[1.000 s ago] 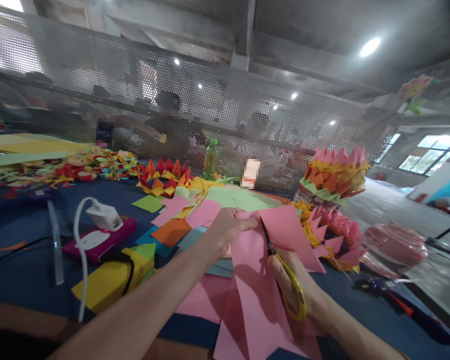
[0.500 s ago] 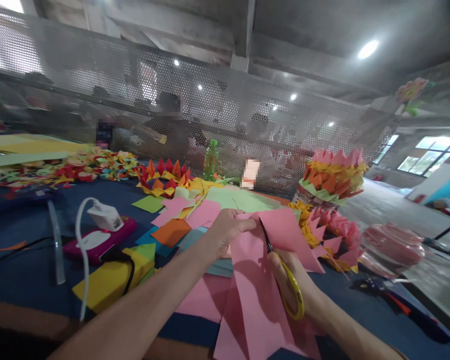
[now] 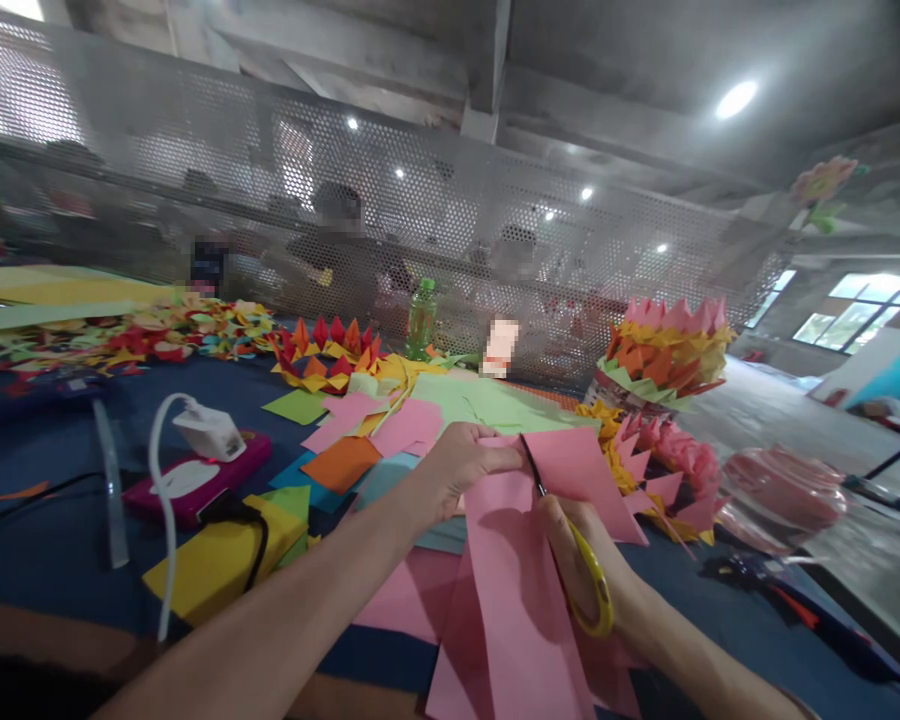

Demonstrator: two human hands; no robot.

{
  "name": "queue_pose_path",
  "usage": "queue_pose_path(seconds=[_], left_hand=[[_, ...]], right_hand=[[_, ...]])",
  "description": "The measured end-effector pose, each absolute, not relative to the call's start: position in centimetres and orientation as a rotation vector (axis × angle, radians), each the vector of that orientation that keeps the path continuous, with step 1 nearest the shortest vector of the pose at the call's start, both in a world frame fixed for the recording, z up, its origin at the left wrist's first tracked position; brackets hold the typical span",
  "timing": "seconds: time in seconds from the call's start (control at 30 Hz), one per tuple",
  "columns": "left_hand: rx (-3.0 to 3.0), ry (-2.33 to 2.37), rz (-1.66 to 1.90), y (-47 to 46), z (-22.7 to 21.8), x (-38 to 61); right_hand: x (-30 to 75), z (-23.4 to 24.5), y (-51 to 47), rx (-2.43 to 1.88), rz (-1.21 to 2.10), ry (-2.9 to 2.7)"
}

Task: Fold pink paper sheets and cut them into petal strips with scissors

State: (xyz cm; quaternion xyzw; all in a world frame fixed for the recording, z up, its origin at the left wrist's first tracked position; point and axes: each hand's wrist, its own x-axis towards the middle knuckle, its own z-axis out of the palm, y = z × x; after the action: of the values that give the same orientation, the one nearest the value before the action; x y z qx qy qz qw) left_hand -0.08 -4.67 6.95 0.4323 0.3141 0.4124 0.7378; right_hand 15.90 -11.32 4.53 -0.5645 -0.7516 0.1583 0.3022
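My left hand (image 3: 469, 465) pinches the upper edge of a pink sheet of paper (image 3: 514, 580). In my right hand (image 3: 581, 535) is a pair of scissors (image 3: 594, 590) with yellow handles and dark blades. The blades run up between the left strip and the right part of the pink paper, with their tips close to my left fingers. Further pink paper lies beneath, and the lower strip hangs toward the table's front edge. My right fingers partly hide the handle loops.
Orange paper (image 3: 343, 465) and a yellow sheet (image 3: 217, 560) lie left, by a magenta power strip (image 3: 202, 480) with a white charger (image 3: 210, 430). Folded-paper rings (image 3: 326, 355) and a green bottle (image 3: 421, 320) stand behind. A glue gun (image 3: 810, 610) lies right. People sit beyond the perforated screen (image 3: 450, 210).
The scissors and the pink paper have shifted slightly down and right. My left hand has moved a little right and still pinches the paper.
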Motion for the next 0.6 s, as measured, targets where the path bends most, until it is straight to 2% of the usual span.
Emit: queue_pose_path(seconds=[0.27,0.47,0.6], left_hand=[[0.933,0.697,0.898,-4.9,7.3,-0.2],[0.971,0.728,0.879,-4.6,6.7,0.0],[1.023,0.755,0.878,-4.4,6.4,0.0]], right_hand=[[15.1,6.0,-12.5,-1.329,0.326,-2.031],[15.8,4.6,-11.3,-1.515,0.634,-1.898],[15.9,4.2,-11.2,-1.551,0.691,-1.812]])
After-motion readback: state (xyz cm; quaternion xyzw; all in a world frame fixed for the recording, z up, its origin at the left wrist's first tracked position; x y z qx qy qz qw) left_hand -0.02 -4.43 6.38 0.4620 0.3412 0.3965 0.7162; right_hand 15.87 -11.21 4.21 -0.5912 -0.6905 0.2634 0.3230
